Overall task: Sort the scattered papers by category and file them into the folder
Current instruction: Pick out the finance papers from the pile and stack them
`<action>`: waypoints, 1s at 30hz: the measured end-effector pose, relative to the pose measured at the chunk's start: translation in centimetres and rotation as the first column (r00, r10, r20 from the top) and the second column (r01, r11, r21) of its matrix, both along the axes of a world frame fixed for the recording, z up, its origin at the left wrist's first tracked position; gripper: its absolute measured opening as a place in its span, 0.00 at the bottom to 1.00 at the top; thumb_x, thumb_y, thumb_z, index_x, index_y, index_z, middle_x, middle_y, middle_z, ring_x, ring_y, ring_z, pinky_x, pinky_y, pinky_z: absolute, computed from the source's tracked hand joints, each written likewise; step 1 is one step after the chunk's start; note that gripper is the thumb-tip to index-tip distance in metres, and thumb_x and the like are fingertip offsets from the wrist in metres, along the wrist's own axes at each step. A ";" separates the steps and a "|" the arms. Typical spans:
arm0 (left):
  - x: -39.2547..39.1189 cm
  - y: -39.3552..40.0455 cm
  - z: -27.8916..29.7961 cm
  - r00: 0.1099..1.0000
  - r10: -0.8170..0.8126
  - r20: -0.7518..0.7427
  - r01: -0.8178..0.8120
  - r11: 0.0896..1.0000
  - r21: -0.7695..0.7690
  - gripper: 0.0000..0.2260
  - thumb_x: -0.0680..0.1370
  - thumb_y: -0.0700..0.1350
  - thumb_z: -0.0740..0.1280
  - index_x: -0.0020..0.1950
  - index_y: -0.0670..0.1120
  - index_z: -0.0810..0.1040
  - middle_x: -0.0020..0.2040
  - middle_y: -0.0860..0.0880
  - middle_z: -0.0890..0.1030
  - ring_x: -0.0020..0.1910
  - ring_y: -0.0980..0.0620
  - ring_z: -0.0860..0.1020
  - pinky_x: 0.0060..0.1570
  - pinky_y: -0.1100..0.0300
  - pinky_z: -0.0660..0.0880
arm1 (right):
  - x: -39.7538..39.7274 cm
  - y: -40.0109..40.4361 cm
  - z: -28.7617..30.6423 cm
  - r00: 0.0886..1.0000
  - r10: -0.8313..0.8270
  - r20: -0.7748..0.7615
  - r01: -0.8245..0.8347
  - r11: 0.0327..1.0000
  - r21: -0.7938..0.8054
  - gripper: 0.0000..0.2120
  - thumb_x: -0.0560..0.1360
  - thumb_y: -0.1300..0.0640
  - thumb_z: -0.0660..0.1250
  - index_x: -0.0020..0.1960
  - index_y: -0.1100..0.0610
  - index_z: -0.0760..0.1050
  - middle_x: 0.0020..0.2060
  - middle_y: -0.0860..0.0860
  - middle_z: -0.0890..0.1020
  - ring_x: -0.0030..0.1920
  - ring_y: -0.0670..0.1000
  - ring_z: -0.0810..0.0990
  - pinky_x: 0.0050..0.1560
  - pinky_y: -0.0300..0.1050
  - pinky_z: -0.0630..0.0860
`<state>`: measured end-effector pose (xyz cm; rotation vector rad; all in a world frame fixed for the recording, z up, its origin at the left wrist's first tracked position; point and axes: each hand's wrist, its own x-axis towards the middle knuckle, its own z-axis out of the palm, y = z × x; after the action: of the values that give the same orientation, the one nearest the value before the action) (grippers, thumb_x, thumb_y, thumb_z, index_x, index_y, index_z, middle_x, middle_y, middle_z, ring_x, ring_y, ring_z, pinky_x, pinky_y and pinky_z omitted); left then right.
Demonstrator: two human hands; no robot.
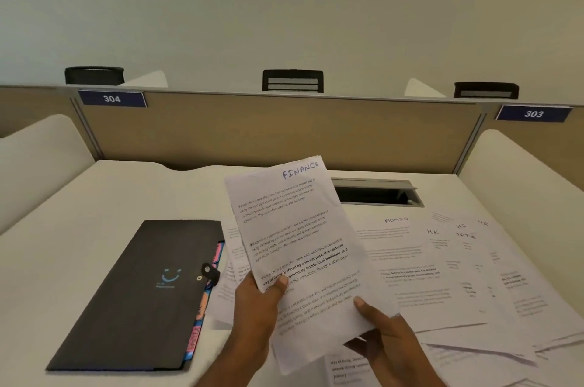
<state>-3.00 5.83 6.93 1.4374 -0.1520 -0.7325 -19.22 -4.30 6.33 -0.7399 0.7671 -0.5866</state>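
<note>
both hands, left hand (252, 301) and right hand (384, 331), pinch finance sheets (294, 228) at centre frame (thumbs on top); closed black folder (136, 295) lies lower left on the worktop (79, 213).

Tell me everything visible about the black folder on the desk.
The black folder, matte and plastic-looking, lies flat and closed on the white desk, left of the hands, at a slant. A pale blue smiling-face mark sits on its cover. A black strap with a snap button wraps over its right edge, where coloured divider tabs stick out. Loose papers lie beside that edge. Neither hand touches it.
</note>
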 end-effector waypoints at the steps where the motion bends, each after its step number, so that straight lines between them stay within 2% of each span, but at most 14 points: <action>1: 0.8 0.4 0.1 1.000 -0.027 0.001 0.027 1.000 0.014 0.14 0.76 0.38 0.70 0.60 0.50 0.79 0.51 0.51 0.85 0.51 0.45 0.84 0.54 0.41 0.79 | -0.1 -0.4 0.3 1.000 -0.001 0.004 0.001 1.000 -0.024 0.18 0.68 0.64 0.69 0.57 0.53 0.79 0.49 0.57 0.86 0.51 0.62 0.82 0.56 0.69 0.75; 4: 3.2 1.6 0.7 0.987 -0.160 0.008 0.159 0.987 0.032 0.13 0.76 0.37 0.70 0.58 0.48 0.79 0.50 0.49 0.86 0.49 0.45 0.85 0.52 0.44 0.80 | 0.1 -1.3 1.1 0.999 0.030 -0.033 -0.033 0.995 -0.090 0.14 0.68 0.59 0.69 0.53 0.56 0.82 0.50 0.56 0.86 0.51 0.60 0.84 0.59 0.64 0.75; 8: 5.5 2.7 1.4 0.953 -0.304 -0.001 0.304 0.951 0.048 0.14 0.76 0.37 0.69 0.61 0.46 0.78 0.52 0.47 0.85 0.50 0.45 0.84 0.54 0.45 0.79 | 1.4 -1.1 1.6 0.952 0.256 -0.167 -0.282 0.947 -0.156 0.19 0.70 0.58 0.70 0.61 0.61 0.78 0.53 0.58 0.84 0.54 0.61 0.83 0.60 0.60 0.76; 11: 6.7 2.8 1.5 0.943 -0.332 -0.004 0.331 0.940 0.081 0.14 0.76 0.36 0.69 0.61 0.46 0.79 0.52 0.46 0.85 0.51 0.45 0.84 0.56 0.43 0.78 | 2.7 -0.7 0.9 0.929 0.287 -0.234 -0.342 0.907 -0.245 0.25 0.65 0.56 0.79 0.60 0.61 0.78 0.51 0.58 0.85 0.51 0.60 0.85 0.50 0.54 0.81; 14: 7.7 3.1 1.4 0.942 -0.336 -0.003 0.334 0.937 0.102 0.13 0.76 0.36 0.68 0.59 0.46 0.79 0.52 0.47 0.86 0.50 0.45 0.84 0.53 0.45 0.80 | 3.9 -0.3 0.2 0.939 0.226 -0.260 -0.304 0.900 -0.314 0.22 0.64 0.59 0.78 0.57 0.61 0.79 0.47 0.57 0.86 0.46 0.57 0.86 0.41 0.46 0.82; 17: 8.9 3.7 1.2 0.944 -0.329 0.003 0.327 0.939 0.103 0.09 0.78 0.42 0.68 0.58 0.47 0.80 0.52 0.47 0.86 0.50 0.46 0.84 0.53 0.47 0.80 | 4.8 -0.2 -0.3 0.938 0.201 -0.282 -0.298 0.885 -0.357 0.35 0.51 0.45 0.83 0.55 0.59 0.81 0.46 0.56 0.87 0.45 0.57 0.86 0.39 0.43 0.82; 19: 9.9 4.3 0.6 0.969 -0.244 0.051 0.234 0.961 0.148 0.08 0.79 0.46 0.67 0.55 0.45 0.81 0.49 0.46 0.86 0.48 0.45 0.85 0.48 0.51 0.82 | 5.2 -0.4 -0.6 0.940 0.181 -0.288 -0.279 0.894 -0.350 0.24 0.62 0.54 0.79 0.56 0.59 0.80 0.46 0.55 0.87 0.45 0.56 0.86 0.38 0.43 0.82; 21: 11.1 5.5 -0.7 0.967 -0.109 0.230 0.039 0.957 0.289 0.04 0.78 0.47 0.67 0.50 0.48 0.80 0.46 0.49 0.85 0.44 0.48 0.84 0.41 0.58 0.80 | 5.6 -0.8 -1.1 0.943 0.137 -0.304 -0.241 0.910 -0.337 0.14 0.71 0.65 0.71 0.57 0.60 0.79 0.46 0.55 0.87 0.45 0.57 0.86 0.42 0.47 0.81; 23: 12.5 7.4 -2.7 0.860 -0.141 0.490 -0.136 0.863 0.487 0.01 0.77 0.49 0.68 0.47 0.54 0.77 0.44 0.56 0.82 0.43 0.55 0.81 0.41 0.62 0.77 | 5.9 -1.1 -1.8 0.940 0.095 -0.329 -0.209 0.920 -0.330 0.12 0.73 0.67 0.69 0.56 0.59 0.80 0.45 0.55 0.87 0.47 0.59 0.85 0.46 0.50 0.80; 25: 13.8 9.3 -5.3 0.742 -0.365 0.563 -0.170 0.709 0.684 0.07 0.75 0.53 0.68 0.52 0.55 0.76 0.49 0.56 0.79 0.49 0.55 0.78 0.50 0.60 0.77 | 6.2 -1.0 -2.4 0.932 0.059 -0.358 -0.187 0.923 -0.337 0.11 0.73 0.67 0.70 0.54 0.58 0.80 0.44 0.53 0.87 0.47 0.58 0.85 0.46 0.50 0.80; 26: 14.4 9.9 -6.5 0.700 -0.498 0.512 -0.163 0.586 0.794 0.15 0.73 0.58 0.68 0.57 0.55 0.75 0.57 0.54 0.78 0.56 0.52 0.76 0.58 0.54 0.76 | 6.5 -1.0 -2.8 0.928 0.044 -0.370 -0.178 0.925 -0.335 0.11 0.73 0.66 0.70 0.53 0.57 0.80 0.44 0.53 0.87 0.46 0.58 0.85 0.47 0.51 0.80; 28: 14.9 10.5 -8.1 0.652 -0.673 0.350 -0.150 0.337 0.929 0.30 0.69 0.68 0.65 0.67 0.57 0.68 0.71 0.50 0.66 0.72 0.42 0.63 0.69 0.39 0.62 | 7.0 -1.0 -3.4 0.922 0.023 -0.387 -0.163 0.929 -0.333 0.09 0.73 0.66 0.71 0.50 0.55 0.81 0.44 0.52 0.87 0.46 0.57 0.85 0.48 0.53 0.80; 29: 15.0 10.6 -8.3 0.648 -0.699 0.302 -0.146 0.275 0.950 0.35 0.68 0.71 0.63 0.70 0.58 0.64 0.75 0.49 0.61 0.75 0.38 0.56 0.70 0.34 0.56 | 7.3 -0.9 -3.5 0.918 0.019 -0.396 -0.163 0.928 -0.335 0.09 0.73 0.66 0.71 0.49 0.54 0.81 0.43 0.51 0.87 0.46 0.57 0.84 0.49 0.53 0.80; 30: 15.1 10.5 -8.4 0.656 -0.701 0.279 -0.139 0.251 0.958 0.38 0.67 0.73 0.62 0.72 0.58 0.61 0.76 0.49 0.58 0.76 0.36 0.52 0.69 0.32 0.53 | 7.6 -0.7 -3.6 0.915 0.020 -0.402 -0.167 0.927 -0.335 0.09 0.73 0.66 0.71 0.48 0.54 0.81 0.43 0.50 0.87 0.46 0.57 0.84 0.49 0.53 0.80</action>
<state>12.07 16.33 -1.47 2.9602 -0.7343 -0.5385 -11.65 -5.04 2.73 -1.2596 0.9988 -0.5009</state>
